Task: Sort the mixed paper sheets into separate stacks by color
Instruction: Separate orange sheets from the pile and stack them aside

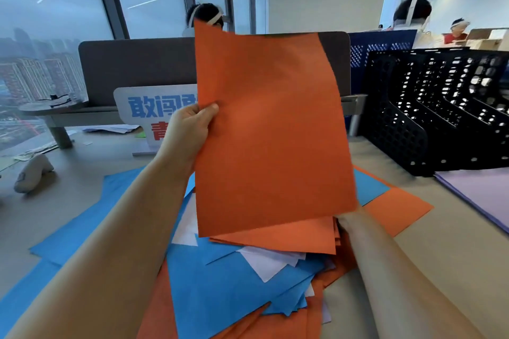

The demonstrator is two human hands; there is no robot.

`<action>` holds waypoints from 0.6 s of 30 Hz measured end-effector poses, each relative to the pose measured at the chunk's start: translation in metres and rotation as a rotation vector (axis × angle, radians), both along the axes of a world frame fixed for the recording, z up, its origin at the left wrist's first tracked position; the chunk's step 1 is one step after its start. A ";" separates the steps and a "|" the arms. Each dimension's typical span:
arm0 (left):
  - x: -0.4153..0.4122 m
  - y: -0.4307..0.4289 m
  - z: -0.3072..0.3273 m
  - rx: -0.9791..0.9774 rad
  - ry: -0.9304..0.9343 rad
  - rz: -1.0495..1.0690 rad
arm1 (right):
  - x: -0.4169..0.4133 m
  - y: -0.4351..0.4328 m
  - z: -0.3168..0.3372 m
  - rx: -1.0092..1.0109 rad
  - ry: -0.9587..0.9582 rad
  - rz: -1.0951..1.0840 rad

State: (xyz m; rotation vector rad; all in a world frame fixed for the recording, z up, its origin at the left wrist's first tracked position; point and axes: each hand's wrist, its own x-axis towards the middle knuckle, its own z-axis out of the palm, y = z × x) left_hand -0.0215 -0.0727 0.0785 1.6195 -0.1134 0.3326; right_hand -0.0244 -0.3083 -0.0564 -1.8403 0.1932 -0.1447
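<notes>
My left hand (190, 129) pinches the left edge of an orange sheet (270, 129) and holds it upright above the desk. Under it lies a mixed pile (237, 278) of blue, orange and white sheets, fanned out loosely. My right hand (345, 219) reaches under the raised sheet at the pile's right side; its fingers are hidden behind the orange paper. A lavender stack (479, 190) lies at the right edge of the desk. Blue sheets (82, 228) spread out to the left.
A black perforated file rack (429, 118) stands at the right rear. A white sign with blue and red characters (148, 115) stands behind the pile, in front of a grey desk divider (132, 69). A pale object (33, 173) lies at far left. People sit beyond the divider.
</notes>
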 end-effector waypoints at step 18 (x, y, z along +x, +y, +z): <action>0.051 -0.013 -0.124 0.749 0.261 -0.019 | 0.000 0.000 0.002 0.093 0.173 -0.077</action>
